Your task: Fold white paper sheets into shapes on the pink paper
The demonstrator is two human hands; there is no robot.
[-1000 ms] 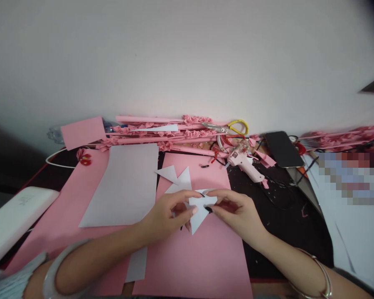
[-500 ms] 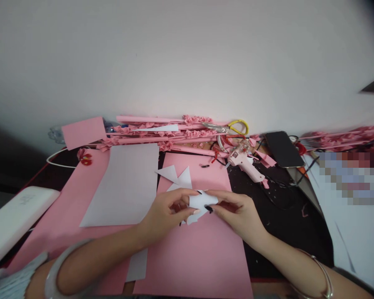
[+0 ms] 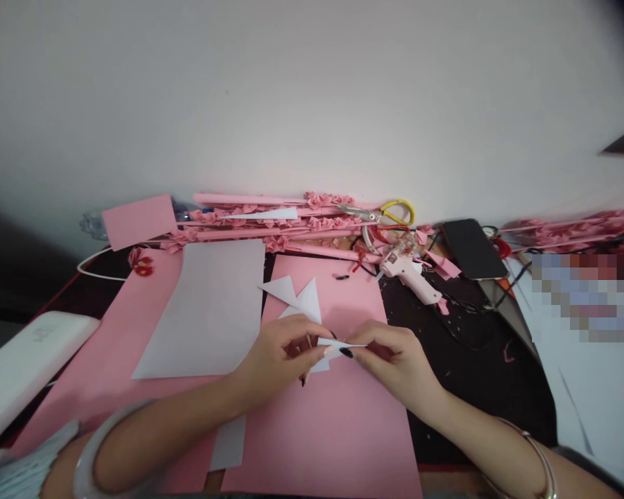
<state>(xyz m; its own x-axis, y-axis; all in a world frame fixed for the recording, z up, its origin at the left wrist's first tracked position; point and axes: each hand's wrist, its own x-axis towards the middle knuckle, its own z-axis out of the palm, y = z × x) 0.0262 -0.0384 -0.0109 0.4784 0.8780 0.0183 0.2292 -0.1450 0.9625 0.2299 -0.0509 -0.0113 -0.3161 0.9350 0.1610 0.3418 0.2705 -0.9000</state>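
Between my two hands is a small folded piece of white paper (image 3: 338, 344), seen nearly edge-on above a pink sheet (image 3: 322, 430). My left hand (image 3: 286, 353) pinches its left end between thumb and fingers. The right end is pinched by my right hand (image 3: 395, 353), thumb below and fingers above. Just behind my left fingers lie white paper triangles (image 3: 308, 298), partly overlapping. A large white sheet (image 3: 202, 312) rests on pink paper to the left of my hands.
Along the wall lie pink paper flower stems (image 3: 322, 223), with yellow-handled scissors (image 3: 374, 213) on them. A pink glue gun (image 3: 410, 276), a black phone (image 3: 474, 248) and cables are at the back right. A white box-like object (image 3: 41, 367) stands at the left.
The small paper has turned from showing its broad face to nearly edge-on. My right fingers have shifted slightly lower, and both hands still pinch the paper.
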